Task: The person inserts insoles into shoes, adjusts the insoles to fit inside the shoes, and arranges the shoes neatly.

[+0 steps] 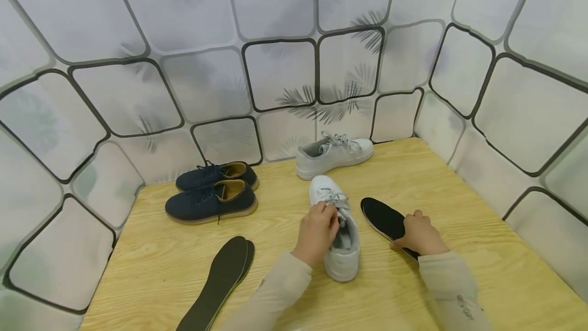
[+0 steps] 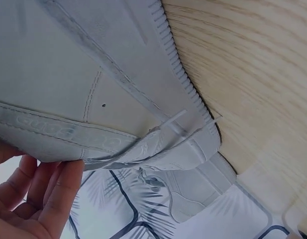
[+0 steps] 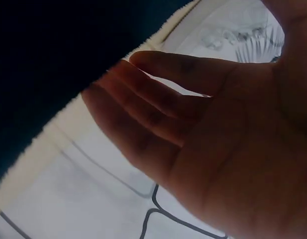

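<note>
A white lace-up sneaker (image 1: 341, 264) stands on the table with its toe pointing away. My left hand (image 1: 317, 231) pinches it at the opening near the tongue and laces; in the left wrist view the fingers (image 2: 63, 191) meet the upper's edge, and the loose lace ends (image 2: 163, 122) hang beside them. To the right, my right hand (image 1: 420, 235) grips a black insole (image 1: 383, 217) near its rear end, thumb at the left edge. The right wrist view shows the fingertips against the insole's dark, fuzzy edge (image 3: 58, 64); part of their contact is hidden.
Another white sneaker (image 1: 337, 156) stands sideways by the patterned backdrop (image 1: 285, 75). A pair of navy lace-up shoes (image 1: 209, 206) is at the back left. Two dark insoles (image 1: 222, 275) lie overlapped at the front left of the wooden table (image 1: 138, 269).
</note>
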Motion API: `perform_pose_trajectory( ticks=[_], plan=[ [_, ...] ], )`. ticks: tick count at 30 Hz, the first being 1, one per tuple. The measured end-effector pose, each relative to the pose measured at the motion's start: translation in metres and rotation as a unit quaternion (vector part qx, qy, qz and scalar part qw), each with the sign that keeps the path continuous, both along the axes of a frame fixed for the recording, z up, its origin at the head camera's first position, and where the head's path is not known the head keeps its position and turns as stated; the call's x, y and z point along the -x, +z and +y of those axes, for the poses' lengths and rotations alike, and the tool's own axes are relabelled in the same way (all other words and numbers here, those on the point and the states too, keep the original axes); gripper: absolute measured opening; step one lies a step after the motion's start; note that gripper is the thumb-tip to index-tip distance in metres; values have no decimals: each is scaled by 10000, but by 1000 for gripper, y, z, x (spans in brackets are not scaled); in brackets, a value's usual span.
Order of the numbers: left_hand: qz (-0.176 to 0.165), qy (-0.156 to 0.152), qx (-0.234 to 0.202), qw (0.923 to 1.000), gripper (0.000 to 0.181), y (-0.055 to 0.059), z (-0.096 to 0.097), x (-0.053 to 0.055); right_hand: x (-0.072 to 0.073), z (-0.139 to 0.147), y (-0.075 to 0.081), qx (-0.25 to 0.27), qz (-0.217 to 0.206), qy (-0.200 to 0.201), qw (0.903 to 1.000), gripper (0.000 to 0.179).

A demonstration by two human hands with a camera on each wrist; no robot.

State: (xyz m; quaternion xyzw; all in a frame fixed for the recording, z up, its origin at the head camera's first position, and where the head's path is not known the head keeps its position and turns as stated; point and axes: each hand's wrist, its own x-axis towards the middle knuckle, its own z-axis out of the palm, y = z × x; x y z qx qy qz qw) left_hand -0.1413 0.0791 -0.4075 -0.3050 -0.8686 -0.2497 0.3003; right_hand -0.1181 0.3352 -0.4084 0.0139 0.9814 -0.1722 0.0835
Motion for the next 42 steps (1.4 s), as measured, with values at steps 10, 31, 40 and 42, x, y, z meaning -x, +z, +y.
perform_pose_trajectory(
  ticks=[10,31,40,42],
  plan=[
    [-237,-79,-3,9997,16,2,-1,0,3,-2,-2,-45,182,71,9998,77],
    [-180,-279,179,9993,15,7,-4,3,12,-4,16,573,1653,361,9839,40],
    [-668,-509,281,9961,12,17,-6,11,2,-15,55,2272,1929,639,9524,39],
    [-874,-586,314,9939,11,19,-6,12,-3,-16,64,2707,1577,841,9459,45]
  ],
)
